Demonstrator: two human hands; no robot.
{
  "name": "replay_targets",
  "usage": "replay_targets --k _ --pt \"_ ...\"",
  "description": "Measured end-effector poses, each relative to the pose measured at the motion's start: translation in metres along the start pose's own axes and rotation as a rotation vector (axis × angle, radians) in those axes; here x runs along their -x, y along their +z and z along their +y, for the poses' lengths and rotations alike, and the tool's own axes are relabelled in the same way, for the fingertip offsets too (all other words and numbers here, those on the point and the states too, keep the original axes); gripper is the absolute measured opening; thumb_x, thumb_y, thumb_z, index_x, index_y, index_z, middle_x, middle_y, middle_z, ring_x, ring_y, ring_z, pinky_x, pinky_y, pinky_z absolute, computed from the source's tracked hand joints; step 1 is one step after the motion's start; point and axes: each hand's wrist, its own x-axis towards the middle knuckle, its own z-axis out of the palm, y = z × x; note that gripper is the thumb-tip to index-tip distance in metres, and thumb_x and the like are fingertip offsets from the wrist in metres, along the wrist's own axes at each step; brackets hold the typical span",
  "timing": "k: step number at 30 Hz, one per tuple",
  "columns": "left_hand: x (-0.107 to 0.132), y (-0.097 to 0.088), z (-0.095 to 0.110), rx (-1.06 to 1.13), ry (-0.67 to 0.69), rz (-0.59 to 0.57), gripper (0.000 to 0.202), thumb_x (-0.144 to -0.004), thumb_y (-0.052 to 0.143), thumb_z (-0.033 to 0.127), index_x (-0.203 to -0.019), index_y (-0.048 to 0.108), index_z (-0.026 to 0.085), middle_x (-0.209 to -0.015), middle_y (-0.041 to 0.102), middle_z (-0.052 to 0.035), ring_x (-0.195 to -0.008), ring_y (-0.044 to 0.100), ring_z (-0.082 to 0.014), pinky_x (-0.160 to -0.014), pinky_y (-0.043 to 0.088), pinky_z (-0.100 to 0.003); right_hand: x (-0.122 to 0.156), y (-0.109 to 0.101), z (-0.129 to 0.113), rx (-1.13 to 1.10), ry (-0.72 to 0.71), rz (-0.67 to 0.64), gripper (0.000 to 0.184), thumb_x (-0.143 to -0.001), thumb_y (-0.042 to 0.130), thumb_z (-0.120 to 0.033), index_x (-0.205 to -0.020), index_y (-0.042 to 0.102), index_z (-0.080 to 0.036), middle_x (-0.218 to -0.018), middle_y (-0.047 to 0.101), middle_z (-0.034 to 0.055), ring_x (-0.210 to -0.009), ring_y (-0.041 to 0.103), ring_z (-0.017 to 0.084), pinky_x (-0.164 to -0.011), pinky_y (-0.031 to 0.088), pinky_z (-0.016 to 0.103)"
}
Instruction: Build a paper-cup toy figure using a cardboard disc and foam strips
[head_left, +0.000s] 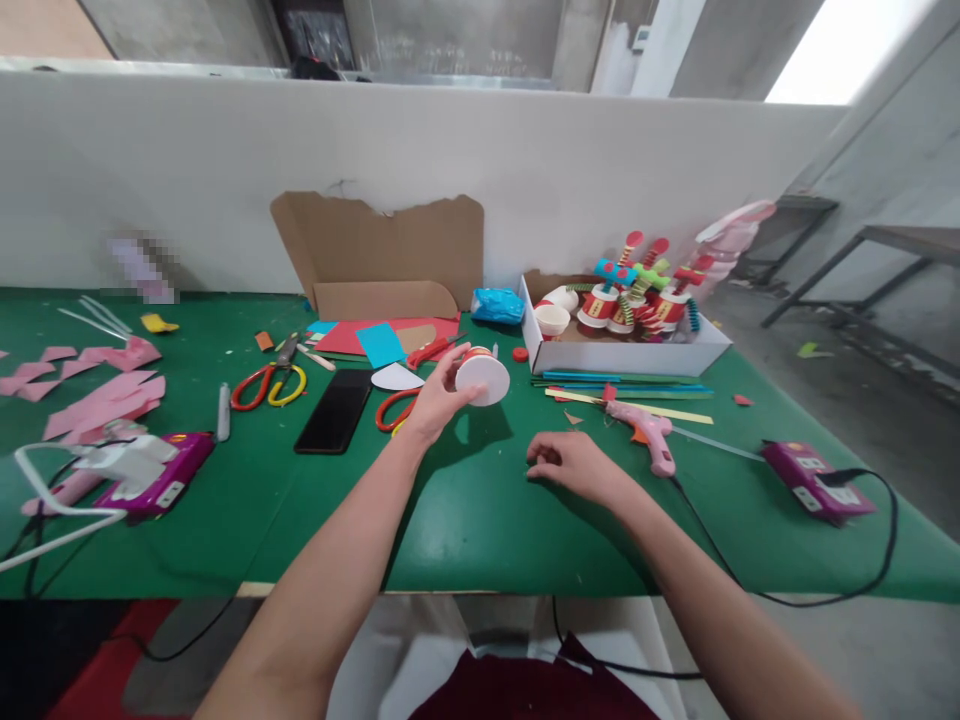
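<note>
A green table (465, 520) is stretching out below a white partition. At centre frame the left hand (435, 400) is gripping a cup (484, 376) tipped sideways, its base facing the camera. The right hand (570, 462) is resting lower right of centre, fingers curled shut; I cannot tell if they are pinching anything. Holding the cup lightly, without denting it, seems wise. Its red band is showing no readable writing.
</note>
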Motion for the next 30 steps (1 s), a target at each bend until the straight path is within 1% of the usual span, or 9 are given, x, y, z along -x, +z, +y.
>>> replay_targets --k 3,6,11,13,15,17,20,25,30 --pt "0.001 0.001 0.001 -0.001 -0.008 0.000 0.076 -0.062 0.076 0.033 -0.132 0.047 0.024 -0.120 0.060 -0.0075 -0.109 0.055 -0.0237 -0.094 0.044 -0.038 0.002 0.006 0.000 0.079 -0.083 -0.035 0.003 -0.076 0.065 -0.016 -0.075 0.062 -0.018 -0.072 0.062 0.0000 -0.067 0.056 0.014 -0.065 0.040 0.024" --pt "0.001 0.001 0.003 0.010 -0.020 0.019 0.077 -0.061 0.077 0.031 -0.131 0.047 0.022 -0.120 0.060 -0.0079 -0.109 0.055 -0.0236 -0.093 0.044 -0.037 0.002 0.007 -0.005 0.149 -0.136 -0.001 0.009 -0.081 0.057 -0.013 -0.073 0.061 -0.017 -0.077 0.064 0.0038 -0.074 0.057 0.015 -0.070 0.042 0.026" --pt "0.000 0.001 0.003 0.018 -0.031 0.022 0.078 -0.060 0.076 0.031 -0.132 0.047 0.022 -0.121 0.059 -0.0083 -0.109 0.055 -0.0238 -0.093 0.044 -0.036 0.011 0.003 -0.012 -0.024 -0.066 0.051 0.016 -0.085 0.049 -0.018 -0.081 0.065 -0.018 -0.078 0.068 0.0018 -0.065 0.062 0.013 -0.067 0.047 0.026" --pt "0.000 0.001 0.003 0.009 -0.023 0.015 0.078 -0.060 0.076 0.032 -0.131 0.047 0.022 -0.120 0.060 -0.0083 -0.109 0.055 -0.0240 -0.093 0.044 -0.037 0.014 0.003 -0.008 -0.030 -0.145 0.047 0.019 -0.086 0.049 -0.021 -0.087 0.068 -0.020 -0.088 0.071 0.0032 -0.081 0.065 0.016 -0.078 0.049 0.029" --pt "0.000 0.001 0.004 0.000 -0.015 0.009 0.077 -0.061 0.076 0.033 -0.131 0.048 0.022 -0.119 0.060 -0.0083 -0.109 0.054 -0.0242 -0.094 0.043 -0.038 0.015 0.005 0.000 0.022 -0.227 0.070 0.026 -0.090 0.044 -0.024 -0.099 0.068 -0.023 -0.105 0.071 0.0050 -0.107 0.060 0.020 -0.096 0.043 0.038" --pt "0.001 0.002 0.005 0.003 -0.015 0.009 0.076 -0.061 0.076 0.034 -0.131 0.048 0.022 -0.120 0.060 -0.0080 -0.109 0.054 -0.0242 -0.094 0.043 -0.038 0.013 0.010 0.012 0.096 -0.210 0.123 0.037 -0.094 0.034 -0.029 -0.119 0.061 -0.025 -0.124 0.063 0.0062 -0.128 0.047 0.023 -0.108 0.032 0.048" --pt "0.001 0.002 0.007 0.025 -0.019 0.016 0.076 -0.061 0.076 0.033 -0.131 0.048 0.023 -0.120 0.059 -0.0079 -0.109 0.054 -0.0241 -0.095 0.043 -0.038 0.007 0.020 0.024 0.251 -0.100 0.163 0.052 -0.095 0.032 -0.043 -0.141 0.039 -0.021 -0.147 0.040 0.0103 -0.140 0.028 0.027 -0.113 0.021 0.054" --pt "0.002 0.002 0.008 0.038 -0.017 0.020 0.075 -0.061 0.077 0.031 -0.130 0.048 0.022 -0.122 0.058 -0.0084 -0.110 0.054 -0.0241 -0.095 0.043 -0.037 0.001 0.034 0.009 0.453 -0.171 0.068 0.071 -0.091 0.036 -0.054 -0.144 0.030 -0.007 -0.152 0.026 0.0179 -0.142 0.018 0.029 -0.116 0.014 0.051" --pt "0.001 0.000 0.007 0.039 -0.010 0.008 0.076 -0.061 0.077 0.032 -0.130 0.048 0.021 -0.121 0.059 -0.0086 -0.110 0.054 -0.0242 -0.094 0.044 -0.037 0.018 0.047 -0.023 0.444 -0.310 -0.032 0.073 -0.090 0.037 -0.055 -0.145 0.029 -0.007 -0.151 0.025 0.0183 -0.142 0.019 0.029 -0.117 0.015 0.050"
